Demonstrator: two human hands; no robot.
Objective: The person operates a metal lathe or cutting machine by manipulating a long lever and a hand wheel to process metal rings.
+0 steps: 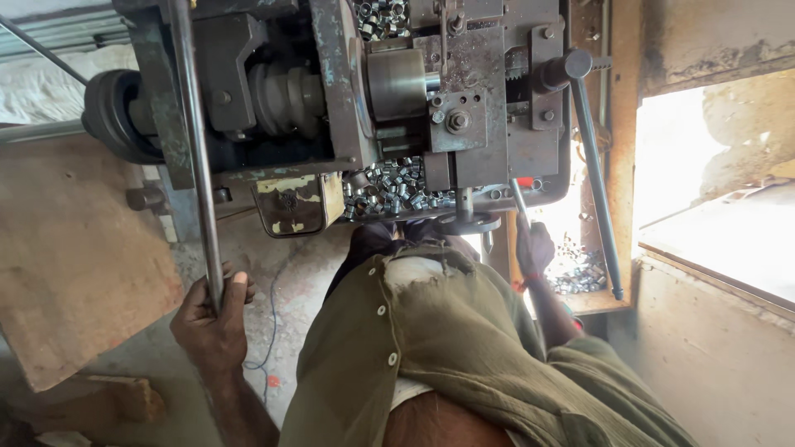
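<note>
My left hand [214,314] grips the lower end of a long steel bar [195,149] that runs up the left side of a worn grey lathe-like machine [348,91]. My right hand [535,248], in a dark glove, is shut on a thin lever with a red mark [520,199] under the machine's right part. A heap of small shiny metal rings [393,189] lies in the tray below the spindle [397,83]. My olive shirt [447,348] fills the lower middle.
A long black-knobbed handle [595,174] hangs down at the right. More metal rings [580,273] lie on an orange ledge by a bright opening [687,157]. A black pulley wheel [112,112] sits at the left, with brown board [74,265] and concrete floor [281,281] below.
</note>
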